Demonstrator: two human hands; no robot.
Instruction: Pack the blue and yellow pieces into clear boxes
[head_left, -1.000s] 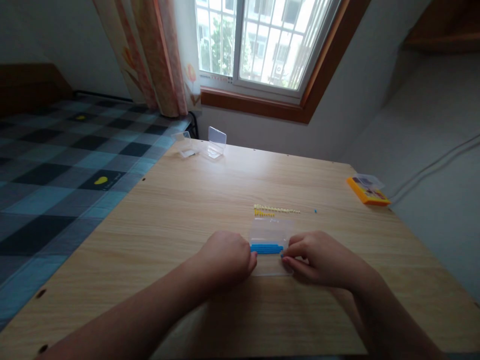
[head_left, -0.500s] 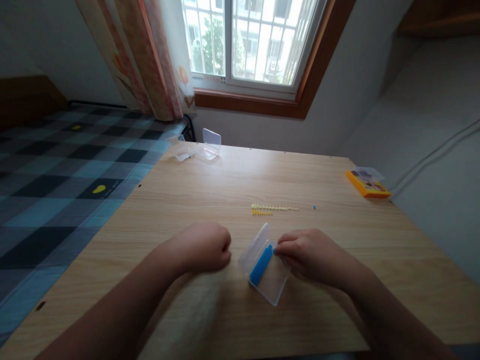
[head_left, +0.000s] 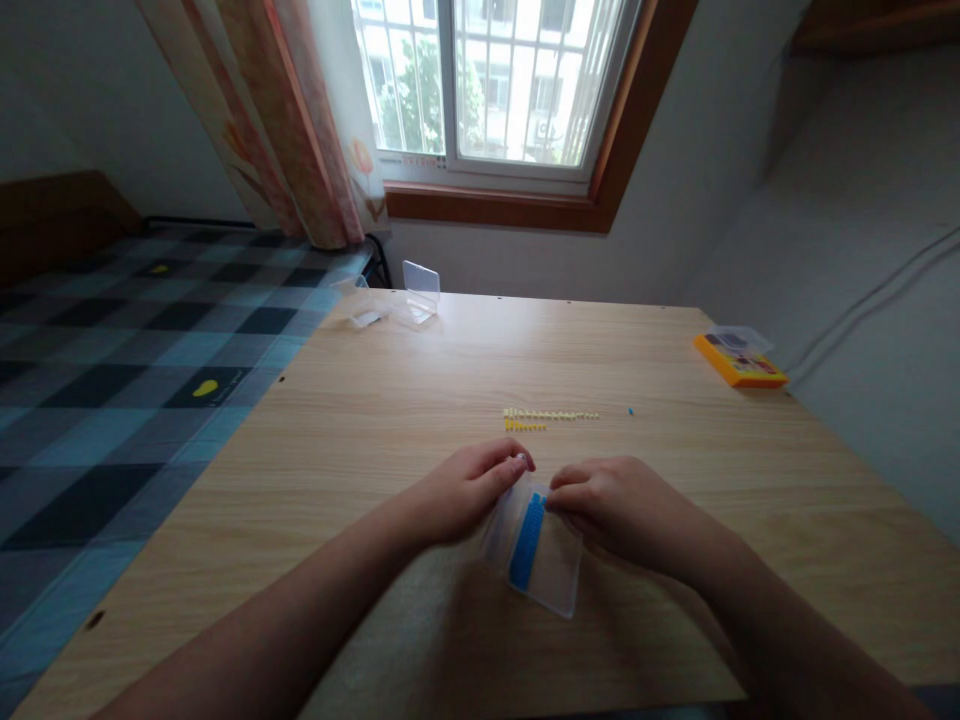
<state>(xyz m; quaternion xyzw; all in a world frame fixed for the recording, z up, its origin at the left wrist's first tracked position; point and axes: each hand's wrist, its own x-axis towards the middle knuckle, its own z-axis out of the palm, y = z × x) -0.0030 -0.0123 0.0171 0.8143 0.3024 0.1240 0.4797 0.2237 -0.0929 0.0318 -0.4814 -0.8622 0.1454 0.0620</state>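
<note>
A hinged clear plastic box [head_left: 559, 560] is open and tilted between my hands, close to the near part of the table. Inside it lies a narrow block of small blue studded bricks [head_left: 527, 545]. My left hand [head_left: 480, 485] is closed on the upper left corner of the box, at the lid side. My right hand [head_left: 611, 500] pinches the upper right edge, its fingertips close to the top end of the blue bricks. Beyond the hands, small cream pieces [head_left: 551, 414] and yellow pieces [head_left: 523, 427] lie in two rows, with one tiny blue piece [head_left: 631, 411] to their right.
Two clear open boxes, one of them upright-lidded [head_left: 421, 290], stand at the table's far left corner. An orange-yellow box [head_left: 739, 365] with a clear case on it sits at the far right. A checked bed [head_left: 187, 340] borders the table's left side.
My left hand has moved right and taken hold of the box's upper left corner. The box has turned slightly, its blue bricks now standing steeper. My right hand keeps its hold.
</note>
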